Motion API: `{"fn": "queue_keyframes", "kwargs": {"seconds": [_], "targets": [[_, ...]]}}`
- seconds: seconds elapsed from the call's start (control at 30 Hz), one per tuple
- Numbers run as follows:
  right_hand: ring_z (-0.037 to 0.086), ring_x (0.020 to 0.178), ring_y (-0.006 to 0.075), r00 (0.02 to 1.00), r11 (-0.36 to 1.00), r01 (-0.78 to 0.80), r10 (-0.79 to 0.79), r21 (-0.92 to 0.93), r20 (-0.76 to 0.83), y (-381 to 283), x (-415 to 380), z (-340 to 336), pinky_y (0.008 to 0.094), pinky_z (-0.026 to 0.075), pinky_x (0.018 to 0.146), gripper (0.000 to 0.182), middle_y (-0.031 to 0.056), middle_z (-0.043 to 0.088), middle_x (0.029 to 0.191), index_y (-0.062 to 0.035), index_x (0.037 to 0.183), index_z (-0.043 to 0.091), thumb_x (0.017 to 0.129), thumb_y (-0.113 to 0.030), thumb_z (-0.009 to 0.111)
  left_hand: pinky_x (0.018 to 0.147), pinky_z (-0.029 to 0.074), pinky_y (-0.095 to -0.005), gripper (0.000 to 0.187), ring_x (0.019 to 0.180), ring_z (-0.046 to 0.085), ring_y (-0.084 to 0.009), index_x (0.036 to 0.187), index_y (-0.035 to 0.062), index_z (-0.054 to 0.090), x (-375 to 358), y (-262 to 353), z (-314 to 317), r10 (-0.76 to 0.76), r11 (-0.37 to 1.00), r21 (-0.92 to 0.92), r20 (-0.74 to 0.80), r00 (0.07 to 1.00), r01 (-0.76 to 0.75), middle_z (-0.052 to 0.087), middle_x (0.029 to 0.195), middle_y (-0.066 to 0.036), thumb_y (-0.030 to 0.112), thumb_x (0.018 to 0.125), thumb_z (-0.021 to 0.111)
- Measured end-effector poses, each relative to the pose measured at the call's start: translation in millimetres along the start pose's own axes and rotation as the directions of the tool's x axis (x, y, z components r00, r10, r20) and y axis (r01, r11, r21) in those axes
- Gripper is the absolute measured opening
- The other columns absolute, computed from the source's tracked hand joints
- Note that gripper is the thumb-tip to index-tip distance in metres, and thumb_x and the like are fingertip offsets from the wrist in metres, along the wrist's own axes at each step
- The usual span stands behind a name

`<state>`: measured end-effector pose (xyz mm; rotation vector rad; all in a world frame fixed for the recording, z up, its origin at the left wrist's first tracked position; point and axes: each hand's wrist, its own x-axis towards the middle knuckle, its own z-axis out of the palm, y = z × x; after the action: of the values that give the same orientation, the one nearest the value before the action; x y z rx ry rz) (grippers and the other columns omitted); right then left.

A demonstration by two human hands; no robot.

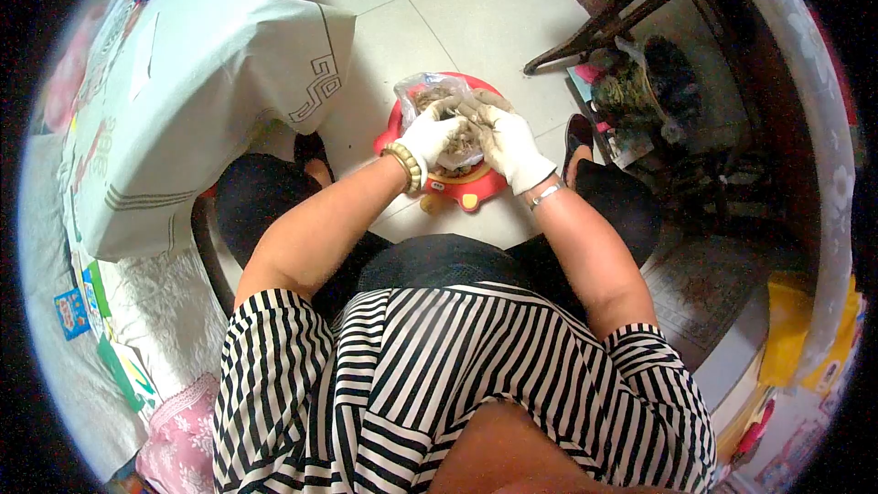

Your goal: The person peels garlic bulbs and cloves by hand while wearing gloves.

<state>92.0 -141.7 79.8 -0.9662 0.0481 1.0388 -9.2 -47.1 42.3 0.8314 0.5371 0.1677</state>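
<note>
Both my hands wear white gloves and meet over a red plastic basin [476, 190] on the tiled floor. My left hand [430, 135] and my right hand [508, 139] pinch the same small brownish piece between their fingertips, right above the basin. A clear plastic bag [413, 89] full of brownish dried bits lies in the basin behind my hands. A bead bracelet circles my left wrist, and a metal bangle is on the right one.
A cloth-covered table [183, 82] stands at the left. A dark wooden chair [631, 9] and a bag of dark plant matter [654, 82] sit at the right. A tray of brownish dried bits [700, 288] lies lower right. Pale tiled floor [466, 9] stretches ahead.
</note>
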Motion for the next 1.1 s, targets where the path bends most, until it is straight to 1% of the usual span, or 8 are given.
{"fn": "queue_keyframes", "kwargs": {"seconds": [0.33, 0.4, 0.53, 0.6, 0.63, 0.87, 0.93, 1.1], "targets": [[0.053, 0.104, 0.0254, 0.999, 0.999, 0.004, -0.002, -0.041, 0.049, 2, 0, 3, 0.0344, 0.045, 0.09, 0.033, 0.0162, 0.052, 0.117, 0.0025, 0.121, 0.042, 0.087, 0.001, 0.043, 0.092, 0.043, -0.0311, 0.058, 0.105, 0.052, -0.0218, 0.129, 0.0027, 0.04, 9, -12, -9, 0.248, 0.853, 0.439, 0.13, 0.96, -0.281, 0.05, 0.12, -0.013, 0.016, 0.078, 0.064], [0.054, 0.102, 0.0244, 0.999, 0.999, -0.011, 0.013, -0.039, 0.038, 3, 1, 1, 0.0336, 0.045, 0.089, 0.034, 0.0165, 0.05, 0.12, 0.0019, 0.121, 0.042, 0.088, 0.0, 0.043, 0.092, 0.042, -0.032, 0.047, 0.106, 0.052, -0.0235, 0.124, 0.0028, 0.046, 14, -22, -16, 0.522, 0.11, 0.947, 0.202, 0.829, -0.3, 0.05, 0.122, -0.014, 0.018, 0.081, 0.059], [0.054, 0.1, 0.0237, 1.0, 1.0, -0.016, 0.017, -0.021, 0.015, 3, 2, -1, 0.0333, 0.046, 0.088, 0.034, 0.0166, 0.048, 0.122, 0.0013, 0.123, 0.04, 0.089, -0.001, 0.041, 0.092, 0.042, -0.0327, 0.036, 0.106, 0.053, -0.0237, 0.119, 0.0029, 0.052, 23, -23, -22, 0.537, 0.187, 0.937, 0.152, 0.83, -0.294, 0.052, 0.121, -0.013, 0.018, 0.086, 0.052], [0.054, 0.1, 0.0235, 0.999, 0.999, -0.038, 0.039, -0.016, 0.03, 2, 3, -2, 0.0325, 0.047, 0.087, 0.034, 0.0165, 0.049, 0.121, 0.0012, 0.123, 0.038, 0.09, -0.002, 0.04, 0.091, 0.043, -0.0311, 0.031, 0.104, 0.054, -0.0209, 0.116, 0.0023, 0.055, 19, -18, -18, 0.368, 0.729, 0.633, -0.038, 0.929, -0.263, 0.056, 0.115, -0.01, 0.014, 0.087, 0.05], [0.054, 0.1, 0.0235, 0.999, 0.999, -0.038, 0.039, -0.016, 0.029, 2, 3, -2, 0.0325, 0.047, 0.087, 0.034, 0.0165, 0.049, 0.121, 0.0012, 0.123, 0.038, 0.09, -0.002, 0.04, 0.089, 0.043, -0.0294, 0.032, 0.101, 0.055, -0.0188, 0.115, 0.0012, 0.055, 28, -22, -24, 0.313, 0.809, 0.528, -0.015, 0.95, -0.259, 0.058, 0.111, -0.009, 0.016, 0.086, 0.053], [0.054, 0.099, 0.0264, 0.976, 0.963, -0.201, 0.18, 0.18, 0.125, 0, -4, 8, 0.0413, 0.048, 0.086, 0.032, 0.0195, 0.049, 0.115, 0.0017, 0.123, 0.038, 0.092, -0.007, 0.038, 0.085, 0.045, -0.0296, 0.036, 0.097, 0.057, -0.019, 0.108, 0.0011, 0.058, 26, -23, -17, 0.375, 0.668, 0.684, 0.032, 0.927, -0.293, 0.06, 0.106, -0.009, 0.019, 0.077, 0.064], [0.053, 0.1, 0.0277, 0.964, 0.945, -0.251, 0.226, 0.207, 0.14, 4, -1, 2, 0.0429, 0.048, 0.085, 0.033, 0.0203, 0.048, 0.115, 0.0018, 0.124, 0.038, 0.093, -0.009, 0.038, 0.081, 0.047, -0.0319, 0.035, 0.093, 0.058, -0.023, 0.101, 0.0019, 0.06, 7, 1, -8, 0.487, 0.263, 0.933, 0.091, 0.869, -0.245, 0.059, 0.104, -0.012, 0.021, 0.073, 0.068], [0.056, 0.091, 0.0276, 0.979, 0.977, -0.199, 0.195, 0.074, 0.055, 2, -7, 4, 0.0417, 0.051, 0.079, 0.03, 0.0156, 0.054, 0.106, -0.001, 0.12, 0.043, 0.09, -0.006, 0.039, 0.078, 0.047, -0.0312, 0.024, 0.09, 0.059, -0.0219, 0.099, 0.0017, 0.061, 24, -12, -24, 0.491, 0.392, 0.895, -0.006, 0.871, -0.214, 0.059, 0.102, -0.011, 0.016, 0.08, 0.058]]}}
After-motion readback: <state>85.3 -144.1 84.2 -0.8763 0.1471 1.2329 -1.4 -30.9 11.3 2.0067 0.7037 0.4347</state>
